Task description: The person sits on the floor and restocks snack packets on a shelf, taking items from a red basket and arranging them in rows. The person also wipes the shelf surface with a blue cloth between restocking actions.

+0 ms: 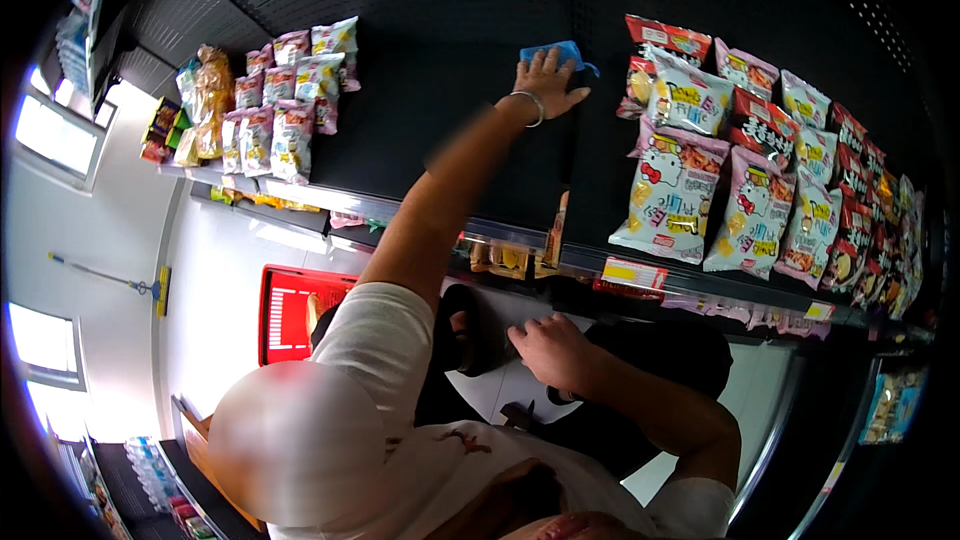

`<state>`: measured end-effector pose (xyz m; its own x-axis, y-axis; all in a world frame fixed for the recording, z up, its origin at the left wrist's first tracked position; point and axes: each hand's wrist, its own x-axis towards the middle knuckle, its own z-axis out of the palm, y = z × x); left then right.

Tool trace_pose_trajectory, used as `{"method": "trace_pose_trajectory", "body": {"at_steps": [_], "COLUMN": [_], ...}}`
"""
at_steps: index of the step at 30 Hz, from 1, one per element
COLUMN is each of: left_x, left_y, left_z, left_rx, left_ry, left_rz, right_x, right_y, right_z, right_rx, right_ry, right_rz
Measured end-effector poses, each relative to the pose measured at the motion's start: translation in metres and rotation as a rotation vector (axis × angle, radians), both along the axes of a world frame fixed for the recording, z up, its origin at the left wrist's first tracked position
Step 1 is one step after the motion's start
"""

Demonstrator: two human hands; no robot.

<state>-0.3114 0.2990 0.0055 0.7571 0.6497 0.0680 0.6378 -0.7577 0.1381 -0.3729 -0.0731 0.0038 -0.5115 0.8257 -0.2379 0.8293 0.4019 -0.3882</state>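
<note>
My left hand (545,85), with a bracelet at its wrist, is stretched far out onto the black shelf (440,120). Its fingers lie flat and spread over a blue cloth (562,51), pressing it to the shelf top. The cloth's edges show past the fingertips and to the right. My right hand (553,352) hangs loosely in front of my body, below the shelf's front edge. Its fingers are slightly bent and apart, with nothing visible in them; the palm side is hidden.
Bagged snacks (675,190) stand in rows to the right of the cloth. Smaller snack bags (290,135) fill the shelf's left end. A red basket (285,315) is on the floor below. A mop (160,290) leans at the far-left wall. Price labels (635,273) line the shelf edge.
</note>
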Motion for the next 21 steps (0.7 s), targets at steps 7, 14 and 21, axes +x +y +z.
{"method": "trace_pose_trajectory", "body": {"at_steps": [7,14,21], "left_x": [-0.084,-0.241,-0.274], "left_y": [-0.006,0.012,0.042], "left_z": [0.049,0.057,-0.008], "left_rx": [-0.127,-0.022,0.0], "left_ry": [0.083,0.256,0.1], "left_rz": [0.171,0.409,0.636], "right_x": [0.008,0.011,-0.004], "right_y": [0.0,-0.002,0.002], "right_z": [-0.004,-0.007,-0.008], "right_rx": [-0.059,0.059,0.049], "right_ry": [-0.027,-0.075,-0.068], "right_rz": [-0.061,-0.005,0.068]}}
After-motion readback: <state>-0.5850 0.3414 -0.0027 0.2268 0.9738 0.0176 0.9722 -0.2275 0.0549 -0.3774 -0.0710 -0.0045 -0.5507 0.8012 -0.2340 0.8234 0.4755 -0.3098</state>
